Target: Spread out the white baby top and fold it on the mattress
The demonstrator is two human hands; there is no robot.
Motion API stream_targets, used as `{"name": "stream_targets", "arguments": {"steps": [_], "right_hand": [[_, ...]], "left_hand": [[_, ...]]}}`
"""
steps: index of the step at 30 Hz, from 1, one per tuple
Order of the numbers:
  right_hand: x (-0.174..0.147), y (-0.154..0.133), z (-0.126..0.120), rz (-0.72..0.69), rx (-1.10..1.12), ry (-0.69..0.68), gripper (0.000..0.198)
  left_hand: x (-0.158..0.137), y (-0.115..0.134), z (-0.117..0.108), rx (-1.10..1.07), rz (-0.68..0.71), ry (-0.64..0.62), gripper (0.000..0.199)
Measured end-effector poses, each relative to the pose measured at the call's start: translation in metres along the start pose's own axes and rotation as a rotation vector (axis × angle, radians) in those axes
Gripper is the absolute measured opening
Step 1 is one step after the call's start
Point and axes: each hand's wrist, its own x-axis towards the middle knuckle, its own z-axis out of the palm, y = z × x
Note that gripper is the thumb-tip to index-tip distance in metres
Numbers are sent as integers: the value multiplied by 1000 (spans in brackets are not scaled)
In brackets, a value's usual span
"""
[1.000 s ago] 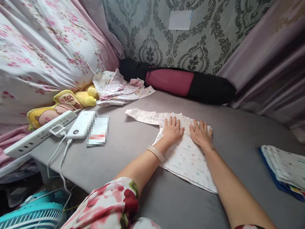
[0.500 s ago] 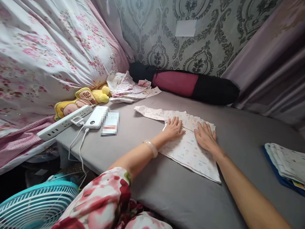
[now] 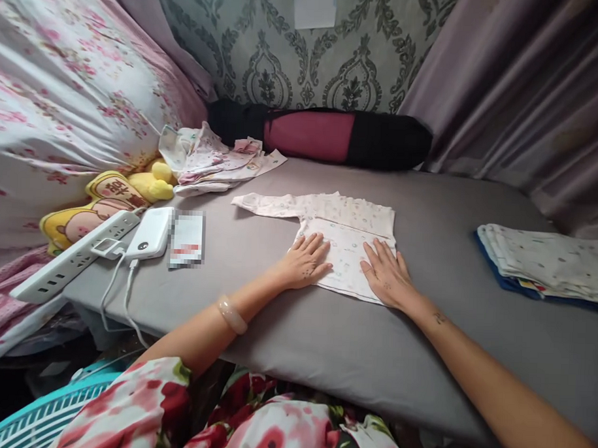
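A small white long-sleeved baby shirt [image 3: 345,229] with a faint print lies on the grey sheet. One sleeve stretches out to the left, while the right side is folded across the upper part. My left hand [image 3: 307,260] rests flat on the shirt's lower left edge, fingers spread. On the lower right part lies my right hand [image 3: 388,273], palm down with its fingers apart. Neither hand grips the cloth. A pale bangle [image 3: 232,314] circles my left wrist.
A loose pile of baby clothes [image 3: 217,159] sits at the back left, folded clothes [image 3: 547,262] at the right. A long black and maroon bag [image 3: 306,136] lies along the wall. A power strip [image 3: 75,258], white power bank [image 3: 150,233] and yellow plush [image 3: 111,201] occupy the left edge; a fan [image 3: 52,411] stands below.
Both hands have slid down the shirt toward its bottom hem, still flat. The camera view has shifted, so the surroundings sit further left and higher.
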Motion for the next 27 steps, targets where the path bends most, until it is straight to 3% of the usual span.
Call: {"name": "stream_targets", "arguments": {"steps": [10, 15, 20, 24, 27], "right_hand": [[-2, -1, -3, 17, -36, -23, 59], [6, -7, -14, -49, -91, 21, 56], [35, -68, -22, -286, -36, 63, 56], [52, -118, -17, -373, 25, -35, 63], [57, -130, -11, -383, 70, -77, 65]], "left_hand": [[-18, 1, -11, -48, -20, -18, 62], [-29, -18, -22, -271, -20, 103, 50], [-17, -39, -18, -330, -144, 343, 29], [-9, -54, -18, -290, -226, 376, 23], [-9, -69, -24, -342, -405, 421, 19]]}}
